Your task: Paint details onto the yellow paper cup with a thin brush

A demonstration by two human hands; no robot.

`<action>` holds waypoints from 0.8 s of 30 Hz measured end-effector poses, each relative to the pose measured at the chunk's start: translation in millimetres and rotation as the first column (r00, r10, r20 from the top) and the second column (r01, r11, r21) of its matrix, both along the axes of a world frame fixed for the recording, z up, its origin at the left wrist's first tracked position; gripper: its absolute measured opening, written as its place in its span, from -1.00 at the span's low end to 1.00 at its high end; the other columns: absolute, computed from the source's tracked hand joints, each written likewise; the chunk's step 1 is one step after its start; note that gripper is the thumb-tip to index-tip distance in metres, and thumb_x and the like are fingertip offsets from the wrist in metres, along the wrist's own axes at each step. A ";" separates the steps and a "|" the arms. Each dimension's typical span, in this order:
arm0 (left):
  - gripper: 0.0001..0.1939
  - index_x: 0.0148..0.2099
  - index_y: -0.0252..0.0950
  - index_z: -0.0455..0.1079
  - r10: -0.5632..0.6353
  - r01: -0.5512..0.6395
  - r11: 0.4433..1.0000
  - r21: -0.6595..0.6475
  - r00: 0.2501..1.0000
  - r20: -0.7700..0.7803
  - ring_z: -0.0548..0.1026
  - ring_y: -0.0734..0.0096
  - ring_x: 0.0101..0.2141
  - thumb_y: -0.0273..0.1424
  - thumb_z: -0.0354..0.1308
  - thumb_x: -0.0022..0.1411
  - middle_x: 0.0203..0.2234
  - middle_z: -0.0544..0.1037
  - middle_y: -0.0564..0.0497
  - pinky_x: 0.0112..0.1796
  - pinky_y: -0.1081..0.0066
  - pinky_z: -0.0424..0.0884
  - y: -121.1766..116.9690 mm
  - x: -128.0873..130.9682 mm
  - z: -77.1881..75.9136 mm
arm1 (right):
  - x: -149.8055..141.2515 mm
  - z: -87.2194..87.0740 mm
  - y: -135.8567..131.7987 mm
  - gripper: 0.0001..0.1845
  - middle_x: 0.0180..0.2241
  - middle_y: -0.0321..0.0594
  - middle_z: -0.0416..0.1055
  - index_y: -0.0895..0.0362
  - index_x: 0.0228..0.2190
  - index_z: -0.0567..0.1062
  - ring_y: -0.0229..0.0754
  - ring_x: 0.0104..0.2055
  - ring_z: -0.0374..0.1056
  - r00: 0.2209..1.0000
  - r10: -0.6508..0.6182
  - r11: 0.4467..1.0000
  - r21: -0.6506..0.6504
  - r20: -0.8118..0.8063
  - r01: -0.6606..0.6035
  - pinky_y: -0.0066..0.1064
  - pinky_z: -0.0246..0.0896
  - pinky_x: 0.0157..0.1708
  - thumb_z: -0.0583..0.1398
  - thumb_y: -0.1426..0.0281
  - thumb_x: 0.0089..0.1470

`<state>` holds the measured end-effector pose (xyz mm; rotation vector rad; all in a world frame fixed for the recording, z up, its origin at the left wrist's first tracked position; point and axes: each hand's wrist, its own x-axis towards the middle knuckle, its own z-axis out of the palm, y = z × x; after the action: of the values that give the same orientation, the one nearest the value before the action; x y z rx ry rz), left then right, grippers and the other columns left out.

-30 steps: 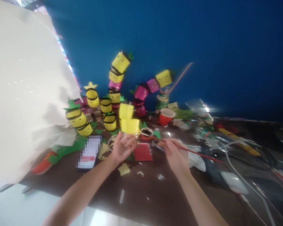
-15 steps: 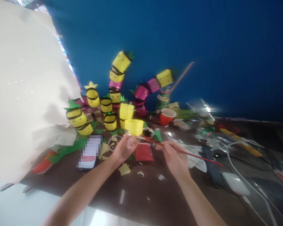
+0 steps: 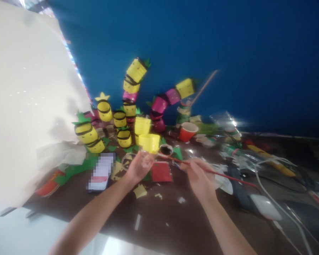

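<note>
My left hand [image 3: 139, 165] holds a yellow painted cup [image 3: 149, 142] by its clear rim, just above the dark table. My right hand [image 3: 199, 175] grips a thin red paintbrush [image 3: 223, 176]; its tip reaches left toward the yellow cup, next to a small pot of dark paint [image 3: 165, 149]. A red square of paper [image 3: 161, 171] lies on the table between my hands.
Behind stand several yellow and pink banded cups [image 3: 103, 110] with green paper tops, some stacked in leaning towers [image 3: 133, 76]. A red cup [image 3: 187, 131], a phone [image 3: 101, 171], plastic bottles [image 3: 230, 148], white cables [image 3: 271, 163], paper scraps; a large white sheet [image 3: 23, 106] at left.
The yellow cup has turned and sunk slightly in my left hand. My right hand and brush shifted a little to the right and back toward the cup.
</note>
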<state>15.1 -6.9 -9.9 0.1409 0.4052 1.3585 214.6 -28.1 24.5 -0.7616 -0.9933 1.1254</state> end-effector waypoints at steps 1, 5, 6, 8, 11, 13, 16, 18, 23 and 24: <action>-0.85 -0.30 -0.31 0.45 -0.005 0.005 1.000 0.002 1.000 0.009 0.49 0.46 -0.43 -0.33 0.24 0.13 -0.45 0.55 0.00 -0.24 0.42 0.45 -0.1 0.1 -0.8 | -1.5 0.5 -0.3 -0.84 -0.59 -0.32 0.54 0.05 -0.51 0.58 -0.22 -0.54 0.46 1.000 0.015 1.000 -0.008 0.000 -0.015 -0.39 0.36 -0.42 0.36 0.22 -0.11; -0.77 -0.26 -0.33 0.46 -0.029 0.029 0.999 -0.022 1.000 -0.008 0.49 0.44 -0.40 -0.27 0.25 0.12 -0.43 0.55 -0.03 -0.25 0.43 0.44 -0.8 -0.8 0.9 | -3.9 -2.0 1.1 -0.81 -0.59 -0.33 0.55 0.04 -0.51 0.57 -0.24 -0.53 0.47 1.000 0.013 0.999 -0.039 -0.001 -0.013 -0.42 0.36 -0.42 0.38 0.20 -0.15; -0.75 -0.22 -0.34 0.46 -0.037 0.036 0.999 -0.030 0.999 -0.024 0.51 0.41 -0.36 -0.25 0.23 0.13 -0.40 0.55 -0.06 -0.24 0.42 0.44 -1.1 -1.2 2.3 | -3.2 -3.3 1.9 -0.80 -0.58 -0.33 0.56 0.04 -0.51 0.58 -0.24 -0.52 0.47 1.000 0.000 0.999 -0.041 0.006 0.001 -0.42 0.36 -0.41 0.38 0.19 -0.14; -0.70 -0.17 -0.36 0.45 -0.051 0.049 0.998 -0.041 0.997 -0.049 0.52 0.37 -0.30 -0.22 0.18 0.17 -0.35 0.56 -0.11 -0.24 0.42 0.44 -1.5 -2.1 5.7 | -1.0 -6.2 3.5 -0.80 -0.58 -0.32 0.56 0.05 -0.50 0.58 -0.24 -0.51 0.47 0.999 -0.027 0.999 -0.040 0.022 0.027 -0.42 0.36 -0.40 0.37 0.20 -0.13; -0.63 -0.17 -0.40 0.45 -0.080 0.076 0.996 -0.054 0.995 -0.058 0.52 0.37 -0.33 -0.16 0.10 0.22 -0.36 0.56 -0.14 -0.29 0.43 0.46 -1.9 -3.4 9.6 | 2.4 -10.3 6.1 -0.81 -0.58 -0.32 0.56 0.06 -0.48 0.58 -0.25 -0.51 0.47 0.998 -0.043 0.998 -0.037 0.039 0.045 -0.43 0.35 -0.38 0.36 0.21 -0.11; -0.58 -0.22 -0.44 0.46 -0.098 0.094 0.994 -0.059 0.994 -0.056 0.52 0.39 -0.39 -0.13 0.05 0.25 -0.39 0.56 -0.16 -0.33 0.44 0.46 -2.0 -4.4 10.6 | 3.8 -12.4 7.8 -0.82 -0.58 -0.31 0.56 0.06 -0.48 0.57 -0.24 -0.51 0.47 0.997 -0.055 0.998 -0.029 0.057 0.057 -0.41 0.35 -0.38 0.35 0.21 -0.09; -0.54 -0.29 -0.45 0.45 -0.105 0.104 0.994 -0.037 0.994 -0.041 0.49 0.45 -0.46 -0.11 0.00 0.28 -0.39 0.55 -0.19 -0.33 0.44 0.48 -1.8 -5.8 10.1 | 5.3 -13.8 9.6 -0.85 -0.58 -0.30 0.55 0.07 -0.48 0.56 -0.20 -0.50 0.47 0.990 -0.102 0.994 -0.021 0.099 0.104 -0.35 0.36 -0.37 0.32 0.25 -0.05; -0.55 -0.29 -0.43 0.45 -0.092 0.091 0.996 -0.026 0.995 -0.031 0.48 0.47 -0.47 -0.11 0.00 0.28 -0.39 0.56 -0.17 -0.31 0.43 0.49 -1.4 -6.0 9.3 | 6.3 -12.9 9.7 -0.88 -0.60 -0.31 0.54 0.07 -0.50 0.55 -0.20 -0.51 0.46 0.986 -0.137 0.990 -0.017 0.099 0.139 -0.35 0.36 -0.37 0.31 0.29 -0.04; -0.71 -0.27 -0.38 0.45 -0.016 0.014 0.999 -0.049 0.999 -0.046 0.50 0.44 -0.42 -0.21 0.13 0.22 -0.39 0.56 -0.11 -0.31 0.44 0.48 -0.4 -2.3 8.0 | 5.9 -4.7 4.5 -0.89 -0.60 -0.32 0.52 0.06 -0.53 0.55 -0.20 -0.55 0.46 0.996 -0.075 0.997 0.038 0.050 0.073 -0.36 0.36 -0.45 0.29 0.30 -0.04; -0.76 -0.31 -0.36 0.44 0.002 -0.004 0.999 -0.051 0.999 -0.041 0.50 0.45 -0.43 -0.25 0.17 0.20 -0.42 0.55 -0.07 -0.31 0.45 0.48 -0.3 -1.0 7.9 | 4.7 -2.9 2.8 -0.89 -0.60 -0.32 0.52 0.05 -0.52 0.56 -0.20 -0.55 0.46 0.997 -0.057 0.997 0.046 0.050 0.055 -0.37 0.37 -0.45 0.30 0.29 -0.04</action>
<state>14.1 -7.2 -2.0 0.1262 0.4740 1.3493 219.3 -25.3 21.5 -0.7812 -1.0307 1.0363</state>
